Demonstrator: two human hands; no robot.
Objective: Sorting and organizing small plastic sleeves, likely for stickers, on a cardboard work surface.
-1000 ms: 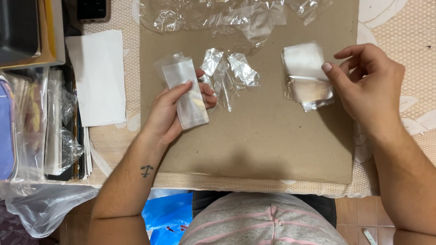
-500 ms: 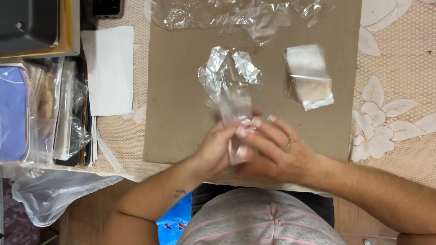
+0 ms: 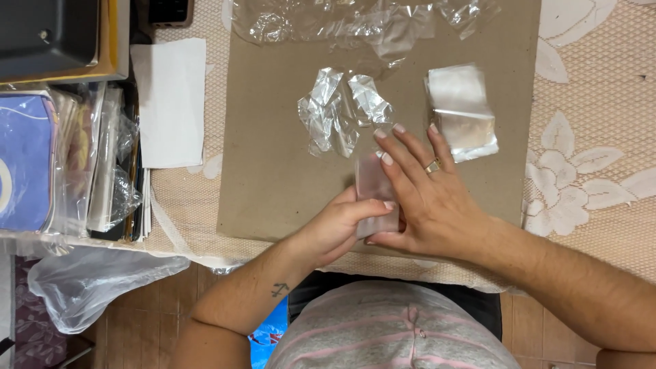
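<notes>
item: small clear plastic sleeve (image 3: pixel 374 183), flat, frosted, lying lengthwise on the brown cardboard sheet (image 3: pixel 273 150) near its front edge.
left hand (image 3: pixel 336 229): fingers curled, thumb and fingertips pinching the sleeve's near end.
right hand (image 3: pixel 427 198): fingers spread nearly flat, ring on one finger, palm pressing along the sleeve's right side; nothing gripped.
risk: thin film looks slippery; likely to crease or slide out if the pinch loosens or the flat hand pushes sideways. crumpled clear wrappers (image 3: pixel 342 109) lie just beyond the fingertips and could be swept along.
nearby: stack of finished sleeves (image 3: pixel 459 113) to the right; loose cellophane (image 3: pixel 355 20) along the far edge.
surface: cardboard on a beige lace tablecloth (image 3: pixel 594 137).
room: white paper sheet (image 3: pixel 169 102), bagged booklets (image 3: pixel 75 157) at left; plastic bag (image 3: pixel 89 280) hanging off the table; wood-pattern floor below.
</notes>
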